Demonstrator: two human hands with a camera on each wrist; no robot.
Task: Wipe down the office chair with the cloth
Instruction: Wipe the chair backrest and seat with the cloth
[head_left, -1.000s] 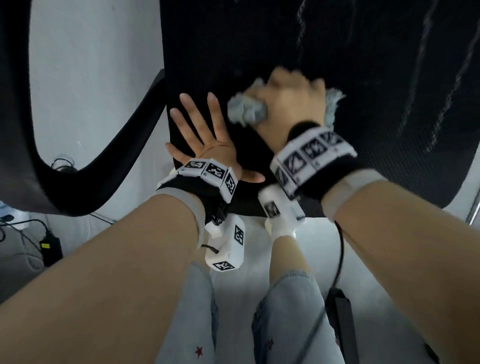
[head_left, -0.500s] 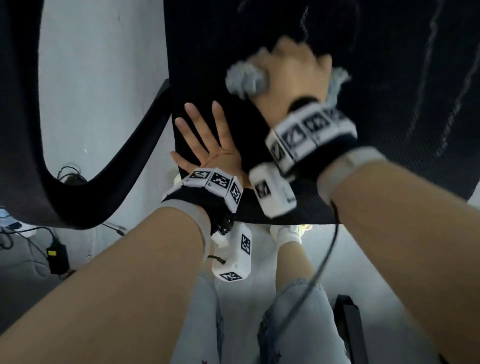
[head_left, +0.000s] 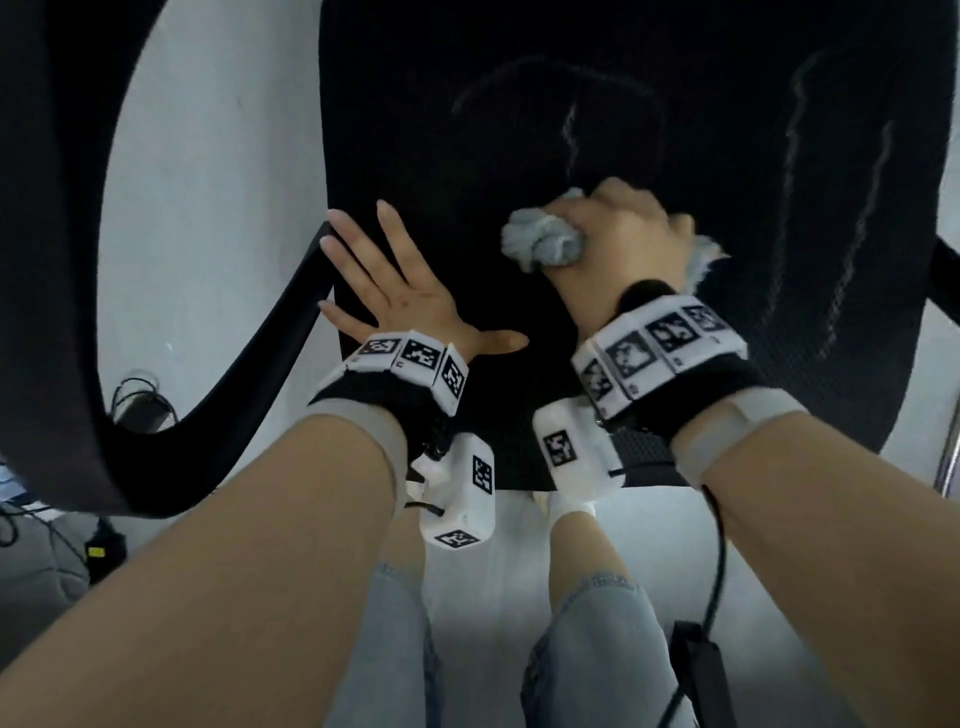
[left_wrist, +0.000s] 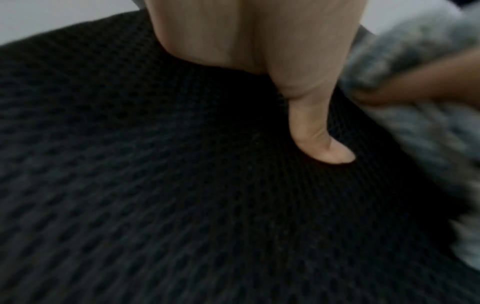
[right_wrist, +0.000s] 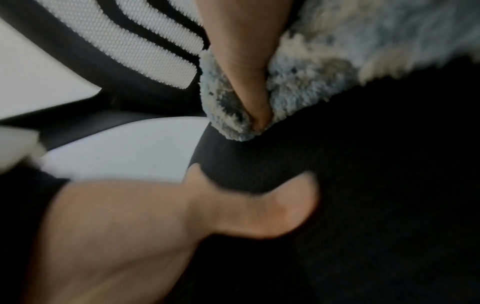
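The black mesh seat (head_left: 519, 130) of the office chair fills the upper middle of the head view. My right hand (head_left: 618, 239) grips a bunched grey-blue fluffy cloth (head_left: 543, 241) and presses it onto the seat. In the right wrist view the cloth (right_wrist: 311, 67) wraps around my thumb. My left hand (head_left: 395, 291) lies flat on the seat's left front corner, fingers spread and straight. Its thumb (left_wrist: 317, 131) rests on the mesh (left_wrist: 182, 205) in the left wrist view, with the cloth (left_wrist: 415, 61) blurred at the right.
A black curved armrest (head_left: 208, 415) sweeps down at the left. Cables and a power adapter (head_left: 104, 551) lie on the pale floor at lower left. A black block (head_left: 701, 670) with a cord sits on the floor by my legs in jeans (head_left: 597, 649).
My right hand with the cloth has slid away from me and then back toward me over the seat, ending further right. The left hand has stayed flat on the seat corner.
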